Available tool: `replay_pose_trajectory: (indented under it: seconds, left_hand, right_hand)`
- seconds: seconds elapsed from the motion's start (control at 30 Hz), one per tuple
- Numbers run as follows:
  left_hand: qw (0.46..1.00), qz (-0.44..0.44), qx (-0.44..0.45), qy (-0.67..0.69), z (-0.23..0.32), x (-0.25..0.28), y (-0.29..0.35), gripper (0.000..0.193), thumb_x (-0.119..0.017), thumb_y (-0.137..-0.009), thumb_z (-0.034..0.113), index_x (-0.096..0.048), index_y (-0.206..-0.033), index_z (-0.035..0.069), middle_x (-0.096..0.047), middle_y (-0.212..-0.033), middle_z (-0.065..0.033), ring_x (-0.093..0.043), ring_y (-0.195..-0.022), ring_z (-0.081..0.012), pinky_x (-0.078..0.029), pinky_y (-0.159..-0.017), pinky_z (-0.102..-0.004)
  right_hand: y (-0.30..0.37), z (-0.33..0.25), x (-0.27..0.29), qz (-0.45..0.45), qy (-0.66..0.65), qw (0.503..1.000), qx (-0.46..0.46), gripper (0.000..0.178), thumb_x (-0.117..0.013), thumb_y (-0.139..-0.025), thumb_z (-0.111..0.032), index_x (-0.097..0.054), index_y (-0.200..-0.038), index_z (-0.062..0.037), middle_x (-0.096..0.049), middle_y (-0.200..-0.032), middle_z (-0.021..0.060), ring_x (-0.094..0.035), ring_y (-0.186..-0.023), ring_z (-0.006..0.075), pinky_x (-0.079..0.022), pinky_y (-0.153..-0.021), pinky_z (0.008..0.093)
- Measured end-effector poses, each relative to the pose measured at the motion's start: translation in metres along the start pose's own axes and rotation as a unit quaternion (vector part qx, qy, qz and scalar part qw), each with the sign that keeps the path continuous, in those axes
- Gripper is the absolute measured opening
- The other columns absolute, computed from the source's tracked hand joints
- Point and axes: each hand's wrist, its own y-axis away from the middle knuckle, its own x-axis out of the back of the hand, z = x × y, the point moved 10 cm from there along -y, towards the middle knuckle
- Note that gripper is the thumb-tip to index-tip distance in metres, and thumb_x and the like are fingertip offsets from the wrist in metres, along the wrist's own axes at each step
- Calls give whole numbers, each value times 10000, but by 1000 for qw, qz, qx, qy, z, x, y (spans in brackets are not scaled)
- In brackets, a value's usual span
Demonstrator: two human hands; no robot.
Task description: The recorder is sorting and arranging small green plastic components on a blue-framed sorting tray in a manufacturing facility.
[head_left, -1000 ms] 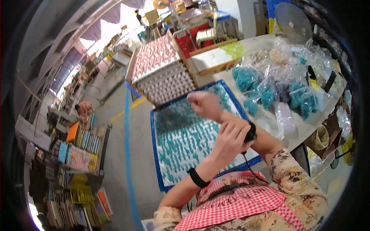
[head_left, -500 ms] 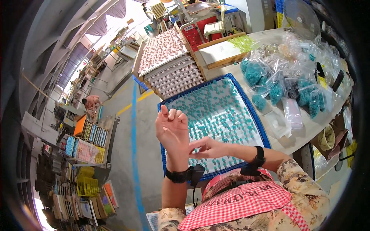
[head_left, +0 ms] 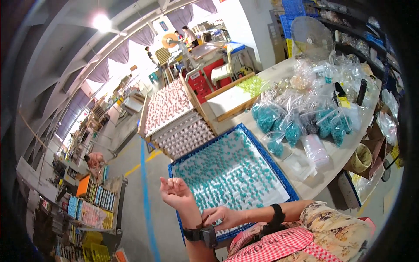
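My left hand (head_left: pixel 175 192) is raised over the near left corner of a blue-rimmed tray (head_left: pixel 286 185). Its palm faces me, and the fingers curl in loosely around nothing. Bent fingers of my right hand (head_left: pixel 220 216) press on the left wrist, right above a black strap with a dark box (head_left: pixel 208 237); some fingertips are hidden. Another black strap (head_left: pixel 278 214) circles my right forearm. Rows of small teal pieces (head_left: pixel 235 163) cover the white sheet in the tray, beneath and beyond both hands.
Left of the tray's far end stands a stack of trays with pinkish pieces (head_left: pixel 170 107). Clear bags of teal pieces (head_left: pixel 292 133) crowd the table's right side, near a fan (head_left: pixel 310 39). A wooden-edged board (head_left: pixel 231 102) lies behind. Further left, a person (head_left: pixel 94 161) bends beside a loaded cart (head_left: pixel 115 196).
Both hands sit lower in the picture, and the view has tilted up, showing more of the far room. My right hand has moved down the left wrist toward the strap.
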Motion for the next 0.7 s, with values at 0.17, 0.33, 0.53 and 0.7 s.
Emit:
replay_pose_trajectory:
  seconds: [0.17, 0.33, 0.53, 0.7]
  left_hand:
    - [766, -131, -303, -552, 14, -33, 32, 116, -507, -939, 100, -567, -951, 1, -521, -702, -21, -464, -581, -94, -418, -551, -255]
    - [394, -431, -347, -734, -66, -74, 84, 80, -624, -846, 43, -589, -883, -19, -668, -888, -123, -539, -586, -105, -430, -518, -249]
    - [901, -151, -13, -406, -44, -21, 41, 156, -498, -912, 73, -538, -1060, 44, -493, -690, -19, -387, -509, -99, -350, -473, -229]
    - [871, -48, 42, -487, -5, 58, 31, 227, -497, -928, 96, -525, -1130, -3, -477, -729, -3, -420, -617, -61, -361, -537, -207]
  right_hand:
    - [1, -24, 0, 17, 43, 997, 65, 221, -684, -758, 22, -660, -976, 4, -631, -954, 118, -617, -896, 255, -493, -761, 333]
    - [10, -10, 3, 17, 34, 999, 37, 192, -686, -765, 10, -673, -956, 2, -651, -958, 127, -632, -896, 288, -494, -787, 343]
    - [27, 13, 12, 22, 71, 997, 25, 180, -718, -757, -52, -687, -933, -32, -668, -985, 111, -649, -859, 271, -518, -735, 354]
    - [89, 34, 85, 93, 110, 982, -122, 374, -694, -791, -37, -627, -1154, -98, -652, -1142, 58, -616, -1008, 209, -486, -841, 359]
